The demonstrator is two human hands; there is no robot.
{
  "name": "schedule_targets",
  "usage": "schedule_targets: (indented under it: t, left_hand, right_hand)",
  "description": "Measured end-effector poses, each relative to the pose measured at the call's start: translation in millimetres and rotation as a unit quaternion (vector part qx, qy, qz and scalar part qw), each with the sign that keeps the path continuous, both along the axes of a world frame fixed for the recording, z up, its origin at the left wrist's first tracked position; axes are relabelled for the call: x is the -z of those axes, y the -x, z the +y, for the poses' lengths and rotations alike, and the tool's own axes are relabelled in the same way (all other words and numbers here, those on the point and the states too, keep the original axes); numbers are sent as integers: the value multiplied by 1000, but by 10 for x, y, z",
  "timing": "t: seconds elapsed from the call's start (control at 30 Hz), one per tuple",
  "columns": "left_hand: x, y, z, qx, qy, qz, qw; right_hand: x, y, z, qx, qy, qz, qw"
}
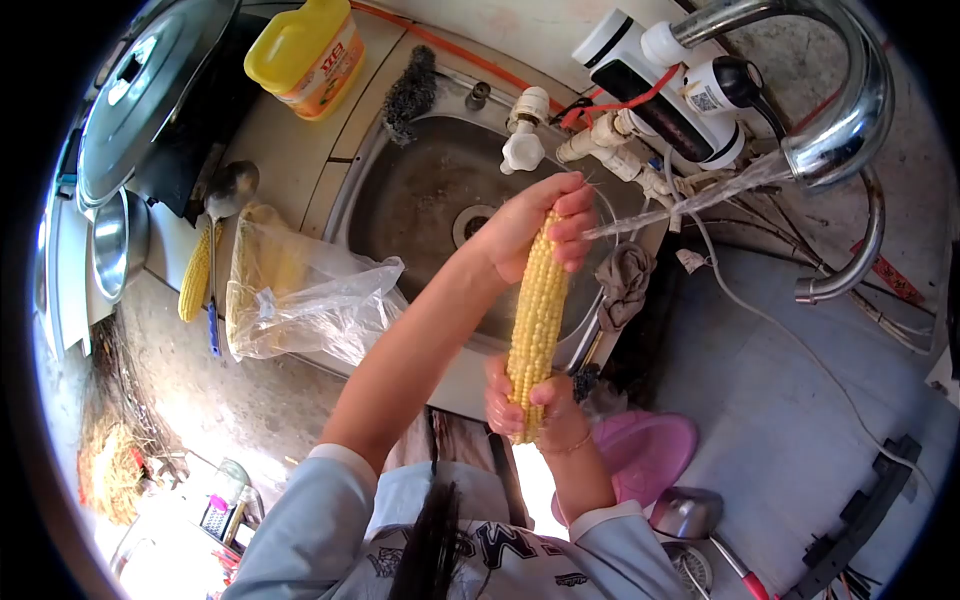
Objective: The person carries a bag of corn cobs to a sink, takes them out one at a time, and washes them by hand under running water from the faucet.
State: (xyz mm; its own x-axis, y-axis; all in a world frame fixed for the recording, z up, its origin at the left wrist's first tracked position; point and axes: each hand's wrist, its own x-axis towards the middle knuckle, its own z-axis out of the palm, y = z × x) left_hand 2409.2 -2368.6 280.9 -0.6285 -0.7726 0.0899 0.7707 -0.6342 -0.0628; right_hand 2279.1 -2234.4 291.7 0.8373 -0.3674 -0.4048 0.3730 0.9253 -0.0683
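Note:
A yellow corn cob point(538, 310) is held lengthwise over the near right part of the metal sink point(370, 215). My left hand point(535, 228) is closed around its far end. Around the near end, close to my body, my right hand point(532, 402) grips the cob with thumb and fingers. A stream of water point(690, 202) runs from the curved chrome faucet point(838, 150) onto my left hand and the top of the cob. Part of the basin lies hidden behind my left forearm and the cob.
Left of the sink lie a clear plastic bag point(310, 300) with corn inside, another corn cob point(196, 275) and a ladle point(232, 190). A yellow tub point(305, 60) stands behind. A brown cloth point(625, 285) hangs on the sink's right edge; a pink basin point(655, 450) sits below.

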Motion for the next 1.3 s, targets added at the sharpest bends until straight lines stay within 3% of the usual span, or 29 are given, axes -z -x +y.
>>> schedule_targets:
  t: [0.03, 0.1, 0.13, 0.17, 0.2, 0.23, 0.3, 0.33, 0.4, 0.43, 0.5, 0.53, 0.6, 0.63, 0.7, 0.83, 0.9, 0.93, 1.07, 1.13, 1.17, 1.23, 1.27, 1.3]
  left_hand:
    - [22, 7, -5, -1, 1, 0, 1000]
    - [-10, 46, 9, -25, -28, -4, 999]
    - [-67, 48, 11, -25, -27, -3, 999]
    - [-135, 42, 15, -79, -55, -180, 979]
    - [-194, 39, 19, -131, -83, -351, 923]
    - [-189, 57, 20, -132, -85, -352, 923]
    - [-159, 108, 13, -189, -50, -486, 852]
    - [-122, 129, 11, -189, -51, -487, 851]
    - [-64, 147, 21, -249, -16, -599, 761]
    - [-54, 139, 28, -250, -17, -599, 760]
    - [-41, 115, 26, -203, -137, -473, 846]
    - [-29, 81, 21, -203, -138, -472, 847]
    - [-12, -6, -10, -60, -185, -395, 898]
    - [-26, 1, 1, -61, -186, -394, 898]
    - [-63, 23, 41, -50, -251, -335, 907]
    - [126, 90, 99, -109, -260, -331, 900]
    - [184, 96, 158, -82, -199, -372, 903]
    - [225, 116, 188, -85, -173, -385, 903]
    - [255, 175, 257, -91, -113, -402, 904]
    - [236, 181, 291, -74, -16, -507, 859]
    - [253, 196, 321, -74, -17, -507, 859]
    - [300, 225, 398, -131, 152, -757, 621]
    - [322, 236, 434, -130, 151, -758, 621]
    - [277, 227, 453, -154, 183, -806, 542]
  right_hand:
    - [9, -4, 2, -9, -15, -47, 999]
    - [27, 37, 12, 2, -1, -10, 1000]
    - [53, 77, -7, 9, 40, 76, 996]
    - [69, 95, -29, 15, 82, 161, 983]
    - [32, 77, -52, 37, 107, 245, 963]
    - [69, 64, -59, 36, 106, 244, 963]
    - [200, 39, -57, 33, 230, 445, 865]
    - [247, 37, -60, 32, 230, 445, 865]
    - [298, 24, -61, 18, 369, 641, 673]
    - [286, 17, -58, 16, 369, 640, 673]
    - [244, 2, -74, 13, 441, 703, 558]
    - [233, 5, -64, 11, 442, 703, 557]
    - [216, 18, -35, 17, 450, 716, 534]
    - [213, 47, -19, 15, 451, 715, 533]
    - [234, 149, 28, 41, 416, 672, 612]
    - [278, 375, 174, 63, 411, 639, 647]
    - [228, 390, 200, 150, 309, 565, 751]
    - [174, 374, 184, 163, 290, 548, 768]
    - [78, 322, 98, 207, 264, 528, 780]
    - [84, 325, 64, 206, 275, 533, 773]
    - [83, 316, 51, 205, 275, 533, 774]
    - [83, 293, 35, 195, 278, 535, 774]
    - [89, 282, 31, 194, 277, 534, 775]
    - [93, 275, 26, 185, 273, 537, 777]
